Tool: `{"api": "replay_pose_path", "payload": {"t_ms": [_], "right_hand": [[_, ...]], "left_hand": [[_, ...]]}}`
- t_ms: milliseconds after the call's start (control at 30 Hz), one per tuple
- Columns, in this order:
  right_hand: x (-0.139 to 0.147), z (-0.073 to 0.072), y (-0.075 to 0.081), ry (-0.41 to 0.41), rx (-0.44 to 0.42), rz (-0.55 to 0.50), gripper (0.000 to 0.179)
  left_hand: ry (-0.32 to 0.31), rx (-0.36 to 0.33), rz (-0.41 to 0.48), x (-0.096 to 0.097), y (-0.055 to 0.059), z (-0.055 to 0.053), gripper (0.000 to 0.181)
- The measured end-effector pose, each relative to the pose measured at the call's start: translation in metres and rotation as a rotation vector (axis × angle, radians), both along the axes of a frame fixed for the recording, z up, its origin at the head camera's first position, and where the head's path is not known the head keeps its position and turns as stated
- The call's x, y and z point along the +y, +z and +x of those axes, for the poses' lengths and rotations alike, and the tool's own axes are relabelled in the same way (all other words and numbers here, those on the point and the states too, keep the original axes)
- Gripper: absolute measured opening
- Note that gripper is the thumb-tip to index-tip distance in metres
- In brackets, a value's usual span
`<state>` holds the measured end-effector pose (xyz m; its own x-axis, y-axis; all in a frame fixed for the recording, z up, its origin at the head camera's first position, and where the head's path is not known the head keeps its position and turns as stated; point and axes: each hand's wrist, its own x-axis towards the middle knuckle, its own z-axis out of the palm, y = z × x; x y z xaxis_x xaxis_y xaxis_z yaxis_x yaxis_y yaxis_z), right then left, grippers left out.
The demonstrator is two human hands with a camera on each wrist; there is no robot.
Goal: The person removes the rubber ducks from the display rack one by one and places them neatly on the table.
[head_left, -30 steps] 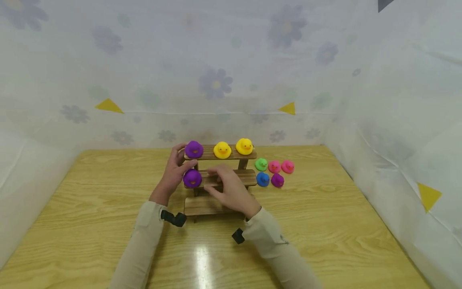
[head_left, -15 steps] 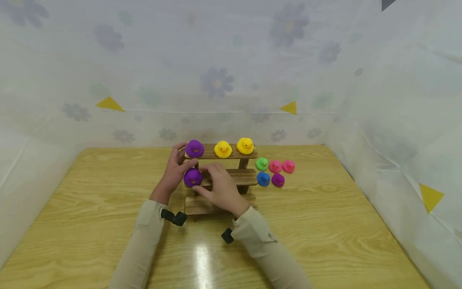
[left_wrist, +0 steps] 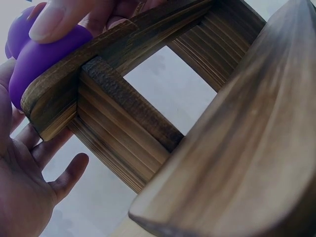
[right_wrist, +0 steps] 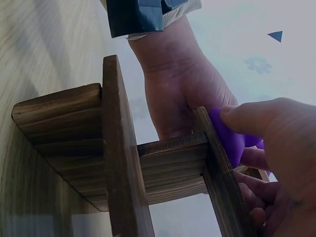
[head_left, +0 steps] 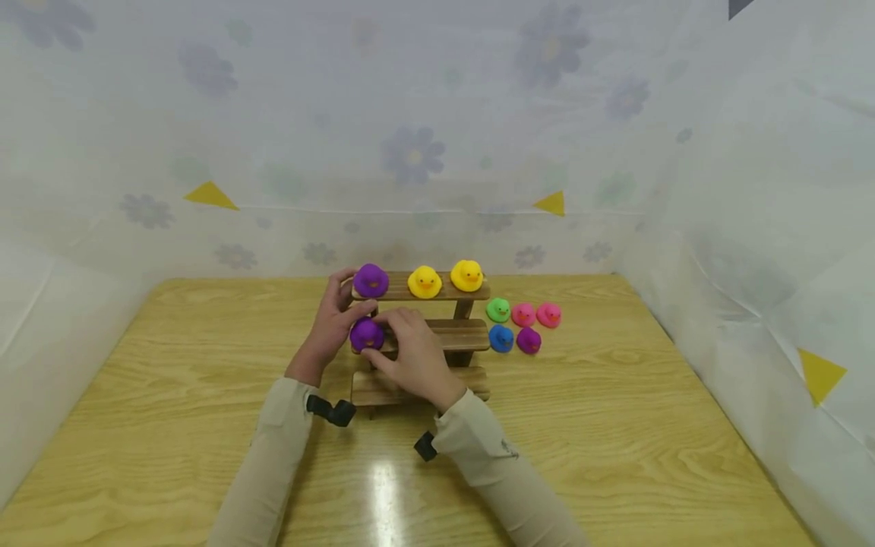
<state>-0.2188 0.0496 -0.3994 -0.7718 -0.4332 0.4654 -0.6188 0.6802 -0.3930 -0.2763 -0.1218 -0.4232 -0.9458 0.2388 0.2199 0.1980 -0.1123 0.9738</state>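
A three-tier wooden stand (head_left: pixel 472 334) holds several rubber ducks. My right hand (head_left: pixel 418 357) pinches a purple rubber duck (head_left: pixel 365 335) at the left end of the middle shelf, thumb in front and fingers behind. In the left wrist view, that thumb presses on the purple duck (left_wrist: pixel 44 64), which sits at the shelf's edge. My left hand (head_left: pixel 328 330) is around the left end of the stand, its fingers by the top shelf and its thumb just above the pinched duck. Another purple duck (head_left: pixel 371 281) and two yellow ducks, one central (head_left: pixel 424 282), one right (head_left: pixel 467 276), sit on the top shelf.
On the table (head_left: pixel 615 425) to the stand's right are a green duck (head_left: pixel 499 310), two pink ducks (head_left: pixel 523 314), a blue duck (head_left: pixel 501 339) and a magenta duck (head_left: pixel 529 340). The bottom shelf (head_left: pixel 383 389) lies under my right hand. A patterned sheet (head_left: pixel 410 99) encloses the table.
My right hand has moved left along the middle shelf, from beside the purple duck to pinching it. The left hand stays at the stand's left end.
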Motion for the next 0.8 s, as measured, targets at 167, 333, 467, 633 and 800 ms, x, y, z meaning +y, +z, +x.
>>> {"api": "replay_pose_path", "payload": {"t_ms": [167,333,467,633,800], "right_hand": [[0.001,0.0,-0.001,0.011,0.024,-0.008,0.039],[0.003,0.0,-0.002,0.022,0.038,-0.037,0.039],[0.005,0.001,0.0,0.022,0.035,-0.053,0.04],[0.01,0.004,0.003,0.01,0.015,-0.056,0.042],[0.014,0.006,0.008,0.02,0.006,-0.058,0.041]], "left_hand": [[0.003,-0.007,-0.006,0.0,0.0,0.0,0.054],[0.006,0.009,-0.007,0.0,-0.001,0.0,0.054],[0.004,0.018,-0.014,0.0,-0.001,0.0,0.053],[0.001,0.025,-0.008,0.001,-0.002,0.0,0.053],[0.006,0.025,-0.011,0.001,-0.001,0.0,0.054]]}}
